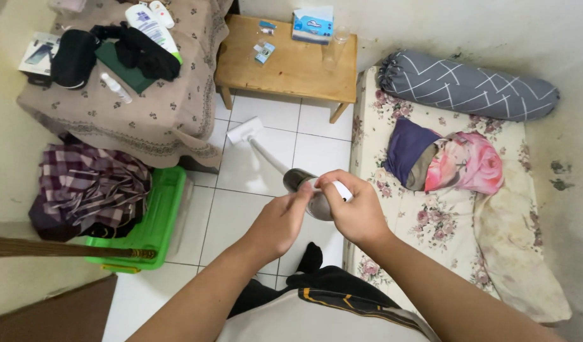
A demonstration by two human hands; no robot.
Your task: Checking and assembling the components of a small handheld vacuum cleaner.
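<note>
Fingers of the right hand (pixel 358 212) are wrapping closed around the grey and white body of a stick vacuum (pixel 316 193), gripping it at its upper end. The left hand (pixel 280 221) is pinching at the same body from the other side, fingertips touching the grey part, so both hands are closing on the one machine. The vacuum's white tube is running down and away to its flat white floor head (pixel 244 130), which is resting on the white floor tiles (pixel 253 202) near the low wooden table (pixel 291 66).

Judging by this, the handling looks to be at the body itself; the head is sitting on the floor, but whether any cleaning is done I cannot tell.

Counting outward: one vacuum, two hands. To the right is lying one floral mattress (pixel 443 221) carrying one grey bolster (pixel 465 85) and one pink and purple pillow (pixel 446 161). To the left, one green plastic basket (pixel 158 221) is holding a checked cloth (pixel 92 187), and one cloth-covered table (pixel 139 114) is bearing bottles and dark bags. One tissue box (pixel 312 25) is standing on the wooden table.
</note>
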